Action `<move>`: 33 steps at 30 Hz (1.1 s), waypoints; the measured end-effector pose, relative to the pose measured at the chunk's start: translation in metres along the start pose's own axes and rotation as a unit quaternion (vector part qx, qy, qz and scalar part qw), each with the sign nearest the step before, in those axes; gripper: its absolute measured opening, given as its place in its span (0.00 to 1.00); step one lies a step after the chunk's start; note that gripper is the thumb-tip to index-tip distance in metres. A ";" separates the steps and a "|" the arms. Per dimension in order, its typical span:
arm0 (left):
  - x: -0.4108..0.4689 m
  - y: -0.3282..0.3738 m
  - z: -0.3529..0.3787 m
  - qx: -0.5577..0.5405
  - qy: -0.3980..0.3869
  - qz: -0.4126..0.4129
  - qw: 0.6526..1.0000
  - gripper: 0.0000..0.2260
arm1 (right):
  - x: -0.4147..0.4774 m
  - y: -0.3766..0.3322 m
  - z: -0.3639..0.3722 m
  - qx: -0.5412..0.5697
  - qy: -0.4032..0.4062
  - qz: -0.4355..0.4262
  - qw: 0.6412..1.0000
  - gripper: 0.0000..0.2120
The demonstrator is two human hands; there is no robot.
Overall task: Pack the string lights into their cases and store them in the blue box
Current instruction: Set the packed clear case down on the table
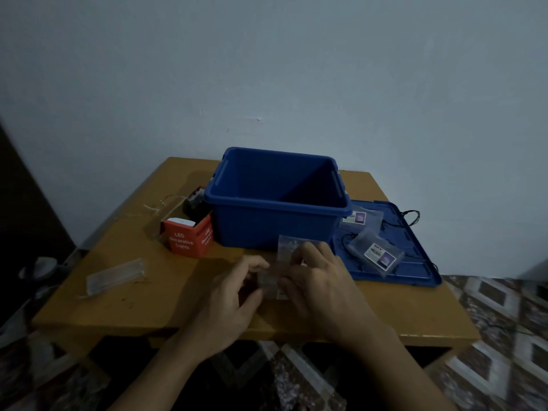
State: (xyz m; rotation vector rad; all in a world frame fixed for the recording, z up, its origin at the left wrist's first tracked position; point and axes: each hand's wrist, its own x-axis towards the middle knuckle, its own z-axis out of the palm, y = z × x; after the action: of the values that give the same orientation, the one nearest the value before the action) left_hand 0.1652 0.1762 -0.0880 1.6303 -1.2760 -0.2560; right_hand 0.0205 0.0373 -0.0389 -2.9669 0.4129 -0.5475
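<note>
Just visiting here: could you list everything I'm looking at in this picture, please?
Table: one, brown, under everything.
Blue box: one, blue, open, table centre.
Lid: one, blue, flat right of the box.
Labelled cases: two, clear, on the lid.
Dark wire: count unclear, black, over the lid.
Red carton: one, red, left of the box.
Pale wire: one, whitish, behind the red carton.
Flat case: one, clear, table's left side.
Held case: one, clear, between both hands.
Left hand: one, grips the held case.
Right hand: one, grips it too.
</note>
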 end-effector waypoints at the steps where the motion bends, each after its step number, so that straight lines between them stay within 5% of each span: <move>1: 0.000 0.001 0.000 0.003 0.000 0.003 1.000 0.16 | -0.001 0.000 0.002 0.009 0.003 0.007 1.000 0.18; 6: 0.000 -0.002 0.000 0.024 0.000 0.028 0.999 0.07 | -0.004 -0.004 0.011 0.079 0.059 0.061 0.993 0.10; 12: 0.001 -0.001 0.002 0.015 0.014 0.040 0.999 0.06 | -0.014 -0.002 0.010 0.107 0.036 0.059 0.992 0.18; 15: 0.003 0.000 0.002 -0.031 0.031 0.040 0.998 0.04 | -0.016 -0.001 0.011 0.164 0.054 0.085 0.981 0.08; 19: 0.004 0.002 0.000 -0.067 0.067 0.028 0.995 0.09 | -0.016 -0.006 0.014 0.326 0.189 0.232 0.897 0.03; 22: 0.004 0.002 0.001 -0.076 0.089 0.016 0.993 0.08 | -0.012 -0.007 0.012 0.450 0.147 0.334 0.815 0.02; 27: 0.004 -0.003 -0.002 -0.113 0.098 -0.049 0.988 0.05 | -0.010 -0.010 0.007 0.578 0.085 0.361 0.727 0.12; 33: 0.005 0.001 -0.005 -0.163 0.085 -0.092 0.979 0.16 | -0.005 -0.007 0.004 0.526 0.031 0.337 0.780 0.03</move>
State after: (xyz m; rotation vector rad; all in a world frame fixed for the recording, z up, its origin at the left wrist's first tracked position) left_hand 0.1703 0.1746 -0.0828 1.4517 -0.9016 -0.4085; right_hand 0.0191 0.0454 -0.0437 -1.5784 0.7885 -0.5209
